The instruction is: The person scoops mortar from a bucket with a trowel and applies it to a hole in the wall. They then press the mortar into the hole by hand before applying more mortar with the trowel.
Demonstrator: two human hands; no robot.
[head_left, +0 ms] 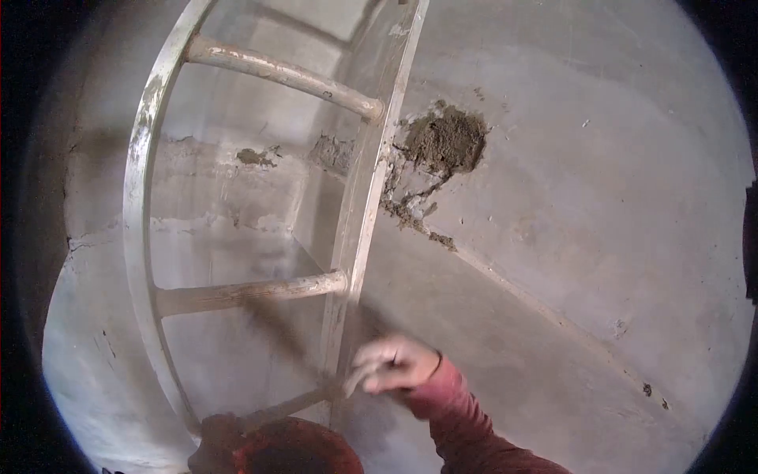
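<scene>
My right hand (392, 365), in a red sleeve, is beside the lower part of the ladder's right rail (369, 197). Its fingers are loosely bent and blurred, with a gap to the thumb and nothing visible between them. Whether the fingertips touch the rail cannot be made out. My left hand is not in view. The pale, worn metal ladder has a rung (288, 77) near the top, another rung (253, 292) at mid-height and a lower one partly covered at the bottom.
A dark red thing (296, 446), not clearly identifiable, lies at the bottom edge. Behind the ladder, a grey wall or floor surface (568, 197) bears a clump of wet brown mortar (448, 141). Crumbs lie along a ridge (513, 284) running down to the right.
</scene>
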